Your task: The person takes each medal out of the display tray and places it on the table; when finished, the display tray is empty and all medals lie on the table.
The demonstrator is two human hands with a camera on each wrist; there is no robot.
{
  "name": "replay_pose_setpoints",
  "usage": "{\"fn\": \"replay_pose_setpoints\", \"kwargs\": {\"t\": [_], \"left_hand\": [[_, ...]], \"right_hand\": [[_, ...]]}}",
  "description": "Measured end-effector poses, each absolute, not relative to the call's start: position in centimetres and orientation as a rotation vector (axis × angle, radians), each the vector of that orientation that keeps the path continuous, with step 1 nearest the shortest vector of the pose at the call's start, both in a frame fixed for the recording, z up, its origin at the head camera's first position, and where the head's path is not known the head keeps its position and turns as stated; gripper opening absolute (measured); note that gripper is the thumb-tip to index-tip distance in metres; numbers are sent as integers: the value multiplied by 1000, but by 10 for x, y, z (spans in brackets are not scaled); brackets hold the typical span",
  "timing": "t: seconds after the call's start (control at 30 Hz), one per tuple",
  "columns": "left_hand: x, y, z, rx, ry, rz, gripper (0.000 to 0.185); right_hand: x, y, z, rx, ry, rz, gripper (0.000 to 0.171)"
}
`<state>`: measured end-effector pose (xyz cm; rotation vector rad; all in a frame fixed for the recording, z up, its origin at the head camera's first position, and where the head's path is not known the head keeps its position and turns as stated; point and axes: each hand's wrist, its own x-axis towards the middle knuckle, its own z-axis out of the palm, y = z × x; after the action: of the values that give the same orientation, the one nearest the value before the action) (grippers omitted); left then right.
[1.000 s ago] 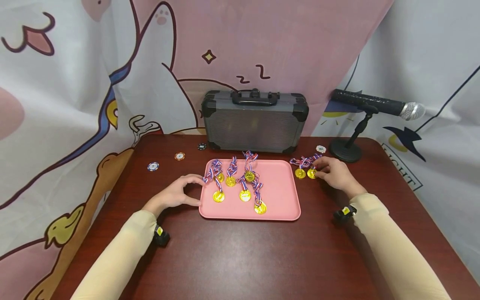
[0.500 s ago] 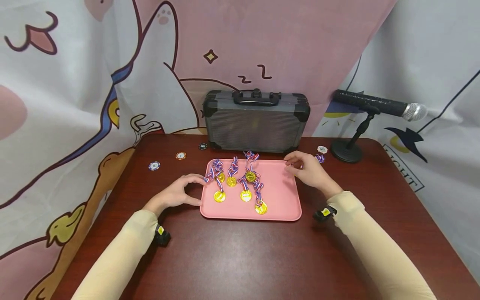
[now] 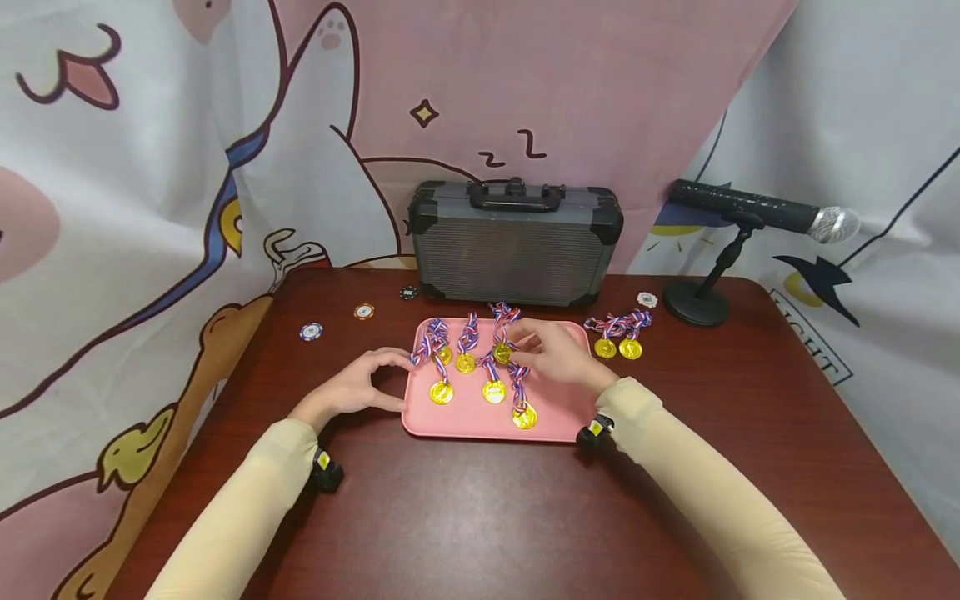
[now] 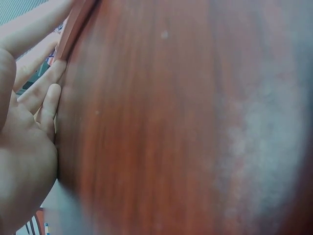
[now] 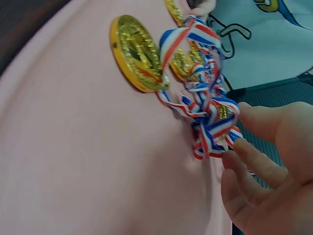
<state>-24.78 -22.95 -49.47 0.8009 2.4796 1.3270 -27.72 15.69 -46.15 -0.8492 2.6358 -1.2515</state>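
Note:
On the table lies a pink tray [image 3: 555, 412] bearing several gold medals, each with a knotted red, white and blue ribbon. My left hand [image 3: 351, 385] rests at the tray's left rim, thumb and fingers spread apart; in the left wrist view its fingers [image 4: 41, 88] lie beside the tray's edge. My right hand [image 3: 558, 357] is over the tray, thumb and fingers apart at a gold medal [image 3: 502, 353] and its ribbon. In the right wrist view the fingertips [image 5: 237, 159] are right at the bundled ribbon [image 5: 220, 117]; whether they pinch it I cannot tell.
Two gold medals [image 3: 630, 348] lie on the table right of the tray. A grey case [image 3: 517, 254] stands behind it. At the back right is a microphone [image 3: 750, 208] on a stand [image 3: 697, 302]. Poker chips [image 3: 364, 311] lie near the table's back.
My right hand has moved left from the two medals on the table, past the tray's right rim, to the medals in the tray. My left hand has stayed at the rim.

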Motion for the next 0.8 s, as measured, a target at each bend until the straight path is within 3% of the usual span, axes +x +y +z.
{"fn": "replay_pose_setpoints", "kwargs": {"t": [0.53,0.8], "left_hand": [[-248,-230,-494,812,2467,1335,57],[-246,-229,-492,795,2469,1329,57]], "right_hand": [[-285,144,-473,-981,2708,-1104,42],[-287,146,-469,-907,2707,-1088,35]]}}
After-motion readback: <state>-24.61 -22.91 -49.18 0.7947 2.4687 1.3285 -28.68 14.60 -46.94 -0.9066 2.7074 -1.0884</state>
